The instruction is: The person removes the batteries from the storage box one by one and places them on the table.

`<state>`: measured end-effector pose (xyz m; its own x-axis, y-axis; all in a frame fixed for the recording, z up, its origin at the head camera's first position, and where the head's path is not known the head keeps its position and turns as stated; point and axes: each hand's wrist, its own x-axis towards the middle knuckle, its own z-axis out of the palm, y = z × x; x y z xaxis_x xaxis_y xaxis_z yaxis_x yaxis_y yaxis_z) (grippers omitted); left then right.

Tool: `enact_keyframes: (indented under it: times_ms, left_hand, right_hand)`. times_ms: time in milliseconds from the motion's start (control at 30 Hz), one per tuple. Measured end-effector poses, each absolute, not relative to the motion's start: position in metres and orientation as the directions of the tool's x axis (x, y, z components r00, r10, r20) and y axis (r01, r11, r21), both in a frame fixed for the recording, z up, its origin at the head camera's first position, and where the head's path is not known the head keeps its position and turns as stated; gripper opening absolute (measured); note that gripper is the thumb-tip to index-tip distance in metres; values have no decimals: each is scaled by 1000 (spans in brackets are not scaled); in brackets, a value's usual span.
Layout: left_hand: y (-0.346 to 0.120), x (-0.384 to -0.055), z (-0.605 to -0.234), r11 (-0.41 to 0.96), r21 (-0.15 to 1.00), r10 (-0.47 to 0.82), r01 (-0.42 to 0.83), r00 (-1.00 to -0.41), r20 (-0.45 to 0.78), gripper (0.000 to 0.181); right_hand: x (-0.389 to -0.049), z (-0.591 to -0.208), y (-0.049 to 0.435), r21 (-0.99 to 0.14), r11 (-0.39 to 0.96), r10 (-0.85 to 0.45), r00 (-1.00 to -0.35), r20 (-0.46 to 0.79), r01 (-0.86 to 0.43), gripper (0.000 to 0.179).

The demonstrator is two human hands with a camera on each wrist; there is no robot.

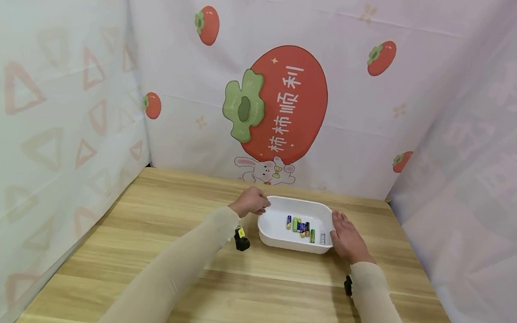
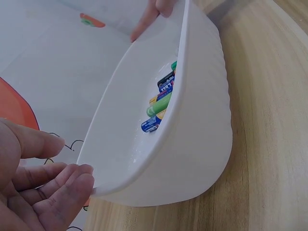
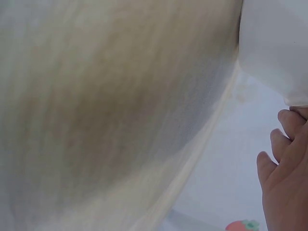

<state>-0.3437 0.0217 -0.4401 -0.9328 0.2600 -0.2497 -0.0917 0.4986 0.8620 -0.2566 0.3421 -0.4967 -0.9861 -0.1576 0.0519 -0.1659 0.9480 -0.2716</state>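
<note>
The left hand (image 1: 250, 201) has its fingertips at the rim of a white tray (image 1: 286, 244); I can't tell whether they pinch. Batteries (image 1: 302, 227) lie inside, near the wooden table's (image 1: 250, 294) far edge. The right hand (image 1: 349, 239) rests straight fingers against the tray's right end.

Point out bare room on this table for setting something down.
The table is bare between the left sleeve and left cloth, between it and the right sleeve before the white tray, and, narrowly, between the right hand and right cloth. Inside the tray, the left end is free; batteries crowd its middle and right.
</note>
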Motion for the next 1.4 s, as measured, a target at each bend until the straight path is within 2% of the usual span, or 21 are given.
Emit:
enact_keyframes:
  times_ms: [700, 1000, 1400]
  left_hand:
    - [53, -353, -449, 522, 848, 297, -95, -911, -285, 10]
    - [65, -348, -448, 548, 829, 307, -114, -894, -326, 13]
    - [82, -348, -462, 571, 815, 296, -97, -902, -315, 10]
  right_hand:
    - [-260, -493, 341, -246, 956, -148, -987, 63, -159, 58]
    - [-261, -496, 338, -276, 950, -139, -990, 35, -143, 60]
    - [-259, -499, 344, -268, 949, -151, -986, 66, -163, 59]
